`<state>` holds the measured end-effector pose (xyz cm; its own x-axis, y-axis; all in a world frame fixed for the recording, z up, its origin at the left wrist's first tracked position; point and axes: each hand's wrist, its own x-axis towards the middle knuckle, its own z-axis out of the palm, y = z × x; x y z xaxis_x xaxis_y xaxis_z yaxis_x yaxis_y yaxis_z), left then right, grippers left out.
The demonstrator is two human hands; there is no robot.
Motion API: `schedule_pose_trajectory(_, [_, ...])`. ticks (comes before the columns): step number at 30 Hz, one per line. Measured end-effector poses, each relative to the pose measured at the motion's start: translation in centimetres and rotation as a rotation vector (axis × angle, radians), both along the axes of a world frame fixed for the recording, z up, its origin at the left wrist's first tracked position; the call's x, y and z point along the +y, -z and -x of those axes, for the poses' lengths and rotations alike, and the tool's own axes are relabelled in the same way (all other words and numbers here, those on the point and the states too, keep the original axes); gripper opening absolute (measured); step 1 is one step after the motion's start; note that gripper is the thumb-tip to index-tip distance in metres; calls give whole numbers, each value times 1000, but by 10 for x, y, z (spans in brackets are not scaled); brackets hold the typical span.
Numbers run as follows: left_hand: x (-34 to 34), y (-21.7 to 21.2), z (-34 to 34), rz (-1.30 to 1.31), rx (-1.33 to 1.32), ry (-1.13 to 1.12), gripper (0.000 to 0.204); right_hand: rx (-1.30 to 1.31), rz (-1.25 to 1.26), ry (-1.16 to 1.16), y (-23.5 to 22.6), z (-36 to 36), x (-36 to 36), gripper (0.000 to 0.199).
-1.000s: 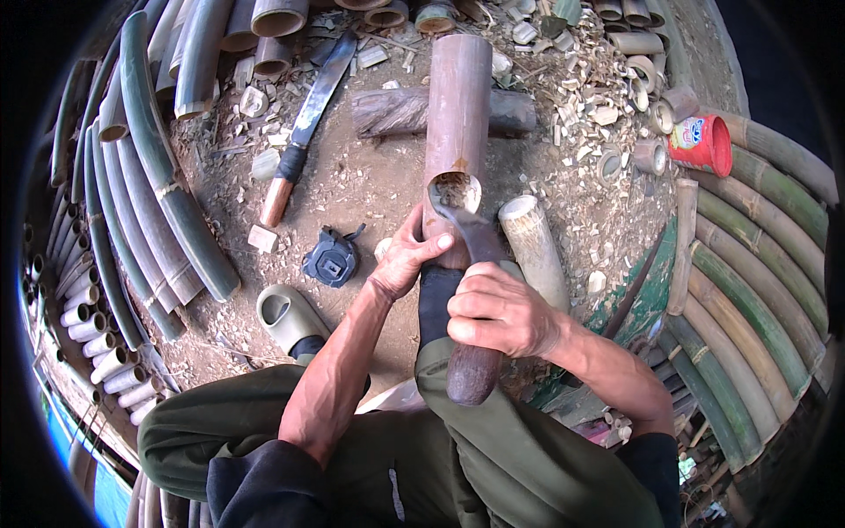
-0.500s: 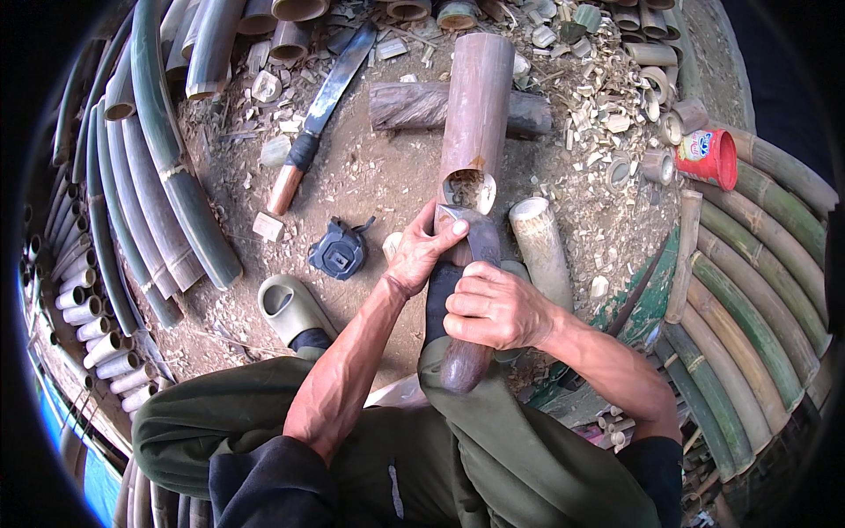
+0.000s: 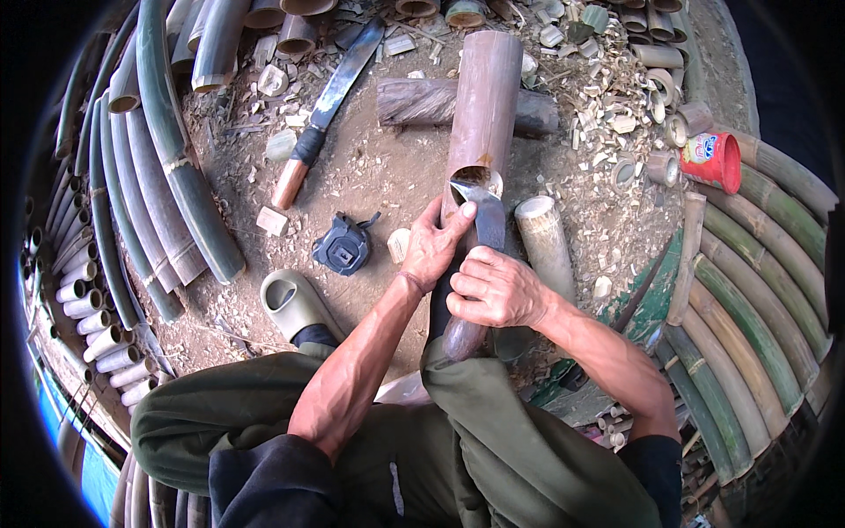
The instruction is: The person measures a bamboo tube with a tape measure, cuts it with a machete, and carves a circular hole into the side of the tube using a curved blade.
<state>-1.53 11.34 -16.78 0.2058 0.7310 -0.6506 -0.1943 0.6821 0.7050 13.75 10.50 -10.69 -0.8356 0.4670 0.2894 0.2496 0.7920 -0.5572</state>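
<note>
A thick brown bamboo tube points away from me, its hollow near end towards my hands. My right hand is closed round the dark wooden handle of a knife with a broad, curved blade. The blade's tip lies in the tube's near opening, and the handle's rounded butt points back at my knee. My left hand grips the tube's near end at its left side, with the thumb against the blade. Its other fingers are partly hidden.
The tube rests across a dark log. To the left lie a machete, a black tape measure and a wood block. A pale bamboo piece and a red tub are on the right. Bamboo poles flank both sides; chips litter the ground.
The knife and my right hand have moved forward, away from me, and the blade's tip has gone into the tube's opening. My left thumb has followed along the blade.
</note>
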Motion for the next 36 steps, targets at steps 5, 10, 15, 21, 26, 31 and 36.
schedule_pose_trajectory(5, [-4,0,15,63,-288,-19,83,468,312,374,-38,12,27,14])
schedule_pose_trajectory(10, [4,-12,9,39,-66,33,97,1014,807,967,-56,17,76,15])
schedule_pose_trajectory(15, [19,-8,-3,173,142,15,106,863,711,1003,-44,19,79,16])
schedule_pose_trajectory(21, [16,8,-3,160,252,5,118,914,720,1024,-41,24,77,15])
schedule_pose_trajectory(26, [19,7,-13,200,279,12,116,895,878,1035,-36,15,95,13])
schedule_pose_trajectory(31, [17,4,-11,186,294,-11,111,735,1022,1043,-40,16,125,12])
schedule_pose_trajectory(36, [20,-46,9,72,60,133,71,744,1182,849,-64,4,142,15])
